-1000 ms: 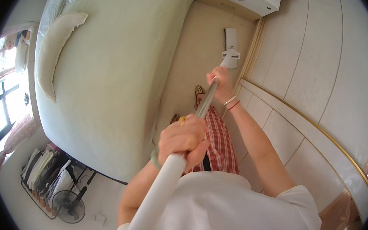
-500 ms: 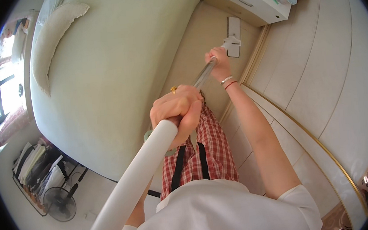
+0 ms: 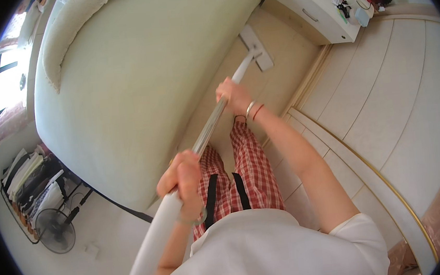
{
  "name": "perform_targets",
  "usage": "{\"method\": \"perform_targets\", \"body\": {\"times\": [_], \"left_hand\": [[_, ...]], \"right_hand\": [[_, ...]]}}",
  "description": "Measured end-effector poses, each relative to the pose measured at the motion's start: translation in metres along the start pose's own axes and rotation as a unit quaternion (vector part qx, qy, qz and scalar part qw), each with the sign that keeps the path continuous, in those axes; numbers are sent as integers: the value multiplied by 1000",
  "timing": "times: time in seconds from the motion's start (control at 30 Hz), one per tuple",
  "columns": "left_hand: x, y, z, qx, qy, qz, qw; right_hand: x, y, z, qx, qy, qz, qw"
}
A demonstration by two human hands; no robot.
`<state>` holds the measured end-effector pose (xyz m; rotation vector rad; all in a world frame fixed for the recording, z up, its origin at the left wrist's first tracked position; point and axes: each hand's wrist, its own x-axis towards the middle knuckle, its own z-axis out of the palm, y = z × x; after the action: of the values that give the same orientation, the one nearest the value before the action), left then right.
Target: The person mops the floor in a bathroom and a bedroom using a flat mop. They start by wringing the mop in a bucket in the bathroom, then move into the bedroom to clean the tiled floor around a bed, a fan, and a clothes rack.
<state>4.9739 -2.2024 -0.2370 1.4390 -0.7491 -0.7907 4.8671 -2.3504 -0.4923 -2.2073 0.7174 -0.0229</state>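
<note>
left hand [image 3: 181,176], right hand [image 3: 233,95]: curled round pole [image 3: 210,127] | mop head [image 3: 257,45]: beyond both, seemingly flat

Floor [image 3: 288,71]: white mop head [image 3: 261,55] | bed [image 3: 137,87]: cream pillow [image 3: 70,31] | white cabinet [image 3: 319,19]: small items [image 3: 361,12]

I am holding my left hand [image 3: 182,176] curled nearer my body and my right hand [image 3: 234,96] clenched farther forward.

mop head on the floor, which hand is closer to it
Right. The right hand grips the pole nearer the mop head, without touching it; the left hand grips farther back, toward the person's body.
</note>
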Motion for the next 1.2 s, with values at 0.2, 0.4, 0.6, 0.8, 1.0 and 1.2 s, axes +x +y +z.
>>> {"method": "perform_targets", "body": {"times": [0.2, 0.4, 0.6, 0.8, 1.0, 1.2], "left_hand": [[-31, 53, -49, -3, 129, -103, 986], [-15, 66, -23, -52, 18, 7, 998], [15, 37, 2, -72, 0, 39, 997], [30, -42, 38, -89, 11, 77, 993], [61, -82, 61, -36, -8, 81, 996], [27, -72, 31, -42, 92, 20, 995]], "right_hand": [[-35, -93, 25, 52, -157, 17, 986], [-38, -88, -25, 79, -128, 11, 989], [-12, -27, -61, -23, -51, -21, 998], [32, 59, -76, -94, -54, -39, 993], [58, 108, -71, -77, -9, -35, 996], [52, 82, -19, -88, 25, -72, 993]]}}
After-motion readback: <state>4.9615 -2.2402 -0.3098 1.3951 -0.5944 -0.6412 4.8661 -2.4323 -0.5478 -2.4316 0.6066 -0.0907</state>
